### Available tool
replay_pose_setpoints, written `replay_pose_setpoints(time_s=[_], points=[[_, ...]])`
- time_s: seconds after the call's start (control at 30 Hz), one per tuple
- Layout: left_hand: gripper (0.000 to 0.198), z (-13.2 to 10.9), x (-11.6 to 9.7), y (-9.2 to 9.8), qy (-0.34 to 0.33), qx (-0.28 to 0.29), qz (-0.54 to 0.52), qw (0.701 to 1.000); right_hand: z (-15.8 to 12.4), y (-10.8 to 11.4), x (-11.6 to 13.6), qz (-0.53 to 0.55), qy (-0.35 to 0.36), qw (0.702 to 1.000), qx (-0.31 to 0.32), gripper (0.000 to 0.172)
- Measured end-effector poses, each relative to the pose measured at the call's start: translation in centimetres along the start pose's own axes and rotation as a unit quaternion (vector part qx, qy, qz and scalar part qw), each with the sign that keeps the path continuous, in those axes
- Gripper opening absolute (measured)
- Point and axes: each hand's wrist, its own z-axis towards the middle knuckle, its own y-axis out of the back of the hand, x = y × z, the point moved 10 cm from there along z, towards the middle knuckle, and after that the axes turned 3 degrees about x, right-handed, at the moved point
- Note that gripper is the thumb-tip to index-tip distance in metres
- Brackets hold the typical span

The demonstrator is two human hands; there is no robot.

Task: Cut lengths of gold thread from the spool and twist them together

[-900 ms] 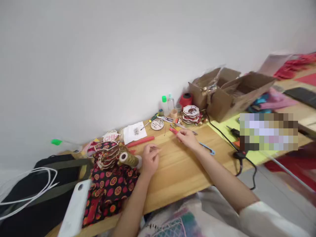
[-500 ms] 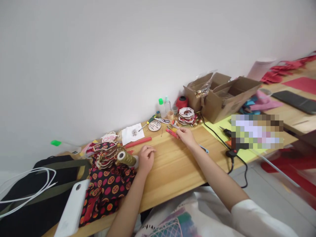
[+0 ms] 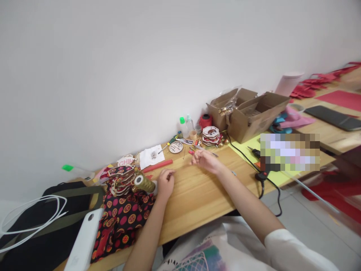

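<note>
Wooden tabletop [image 3: 197,199] against a white wall [image 3: 141,67]. My left hand [image 3: 165,184] sits curled closed just right of the gold thread spool [image 3: 144,183]; right hand [image 3: 205,162] farther right, grip I cannot tell.

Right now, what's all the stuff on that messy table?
Table: one, light wood, along the white wall.
Cardboard boxes: two, brown, far right by the wall.
Bottles: two, clear, one green-capped, by the wall.
Red spool: one, right of the bottles.
Patches: one stack, white and red, before the red spool.
Red stick: one, mid-table.
Gold thread spool: one, lying by the patterned cloth.
Patterned cloth: one, black and red, left.
Black cable: one, trailing off the front edge.
Left hand: one, beside the gold thread spool.
Right hand: one, just right of the red stick.
</note>
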Motion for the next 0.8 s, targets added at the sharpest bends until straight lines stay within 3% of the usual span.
replay_pose_setpoints(time_s=[0.3,0.57,0.8], points=[[0.022,0.1,1.0,0.4,0.049,-0.017,-0.046,0.998,-0.3,-1.9,-1.3,0.044,-0.028,0.993,0.104,0.018],[0.021,0.1,3.5,1.1,0.101,-0.063,-0.094,0.988,-0.4,-1.8,-2.1,0.009,-0.062,0.992,0.106,0.017],[0.027,-0.5,3.6,2.0,0.121,-0.104,-0.089,0.983,-1.1,-2.2,-3.4,-0.064,-0.151,0.981,0.106,0.012]])
